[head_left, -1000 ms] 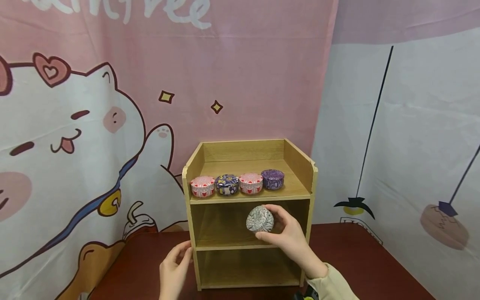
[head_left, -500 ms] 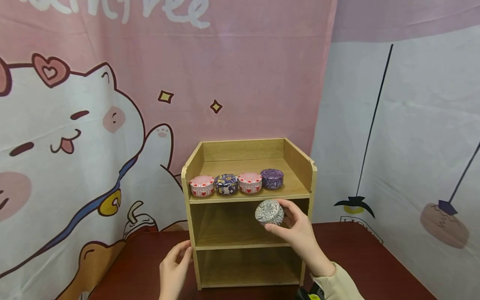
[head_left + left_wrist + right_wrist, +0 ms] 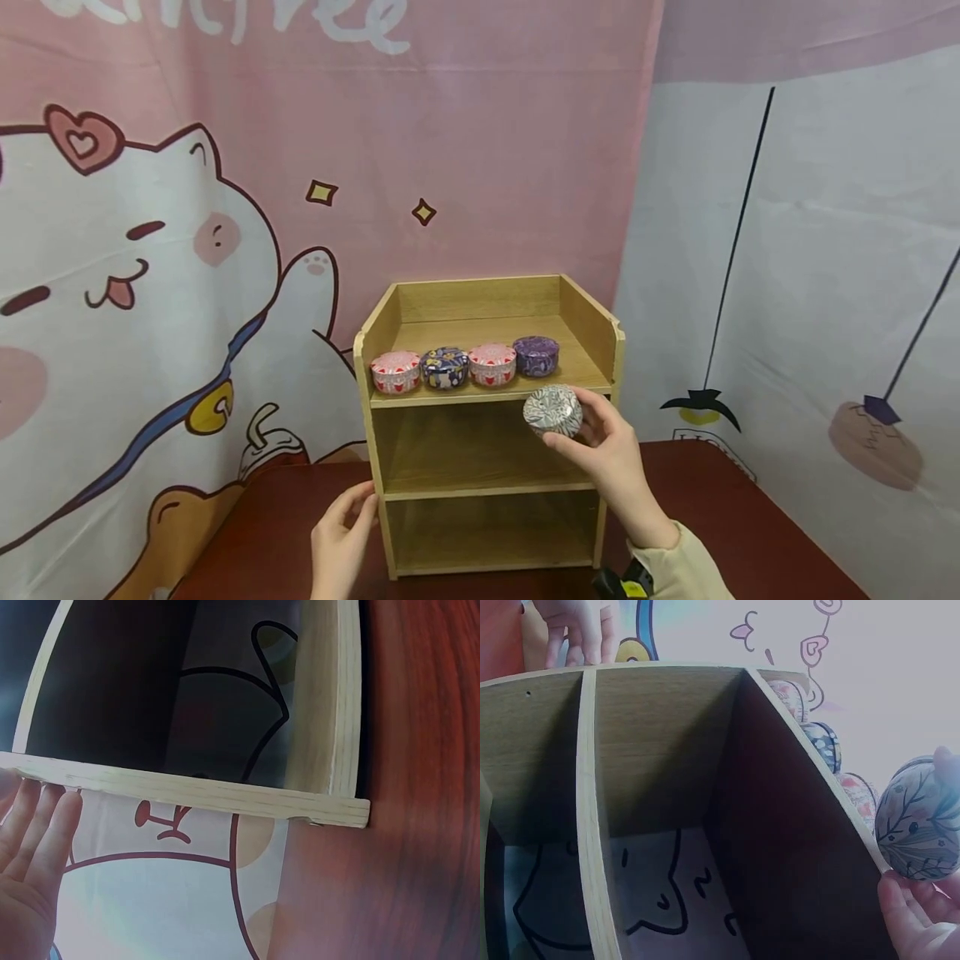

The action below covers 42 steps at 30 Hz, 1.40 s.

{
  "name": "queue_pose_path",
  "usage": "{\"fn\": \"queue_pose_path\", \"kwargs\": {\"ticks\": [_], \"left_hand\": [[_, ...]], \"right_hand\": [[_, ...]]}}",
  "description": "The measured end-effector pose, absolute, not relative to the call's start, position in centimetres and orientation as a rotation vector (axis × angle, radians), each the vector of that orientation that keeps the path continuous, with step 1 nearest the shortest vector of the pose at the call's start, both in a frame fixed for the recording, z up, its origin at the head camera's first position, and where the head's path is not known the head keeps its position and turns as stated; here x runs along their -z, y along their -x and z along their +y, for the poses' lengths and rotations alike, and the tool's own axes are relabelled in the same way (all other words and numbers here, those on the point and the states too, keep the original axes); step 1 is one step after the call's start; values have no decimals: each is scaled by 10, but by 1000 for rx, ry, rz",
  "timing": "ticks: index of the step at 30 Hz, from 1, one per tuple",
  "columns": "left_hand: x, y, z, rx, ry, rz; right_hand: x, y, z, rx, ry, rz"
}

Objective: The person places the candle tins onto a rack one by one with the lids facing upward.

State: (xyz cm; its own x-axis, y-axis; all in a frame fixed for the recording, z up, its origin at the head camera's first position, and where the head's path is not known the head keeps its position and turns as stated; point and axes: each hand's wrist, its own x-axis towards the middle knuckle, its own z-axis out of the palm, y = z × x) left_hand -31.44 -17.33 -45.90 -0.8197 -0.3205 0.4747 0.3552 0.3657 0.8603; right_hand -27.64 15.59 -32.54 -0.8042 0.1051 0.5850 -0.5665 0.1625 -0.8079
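Observation:
A grey-white round tin [image 3: 552, 410] with a leaf-like print is pinched between the thumb and fingers of my right hand [image 3: 617, 457]. It is held tilted, just in front of the top board's edge near the right side. On that board of the wooden shelf [image 3: 491, 492] stand a pink-and-red tin [image 3: 396, 372], a dark blue patterned tin [image 3: 446, 368], another pink-and-red tin [image 3: 492, 365] and a purple tin [image 3: 536, 357], in a row. My left hand [image 3: 341, 537] touches the shelf's left side panel [image 3: 187, 793] with fairly straight fingers.
The shelf stands on a dark red table [image 3: 262, 533], with two open compartments below the top board. Raised side and back panels border the top. A pink curtain [image 3: 487, 150] printed with a cat hangs behind, and a pale curtain [image 3: 795, 250] hangs at right.
My right hand has moved right and up with the grey-white tin, from before the middle compartment to the top board's edge. The left hand stays at the side panel. The view has shifted slightly.

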Motion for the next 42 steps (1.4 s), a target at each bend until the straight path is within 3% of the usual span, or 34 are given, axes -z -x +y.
{"fn": "queue_pose_path", "kwargs": {"ticks": [42], "left_hand": [[465, 316, -176, 1413, 93, -2016]], "right_hand": [[313, 296, 168, -1097, -126, -1734]]}}
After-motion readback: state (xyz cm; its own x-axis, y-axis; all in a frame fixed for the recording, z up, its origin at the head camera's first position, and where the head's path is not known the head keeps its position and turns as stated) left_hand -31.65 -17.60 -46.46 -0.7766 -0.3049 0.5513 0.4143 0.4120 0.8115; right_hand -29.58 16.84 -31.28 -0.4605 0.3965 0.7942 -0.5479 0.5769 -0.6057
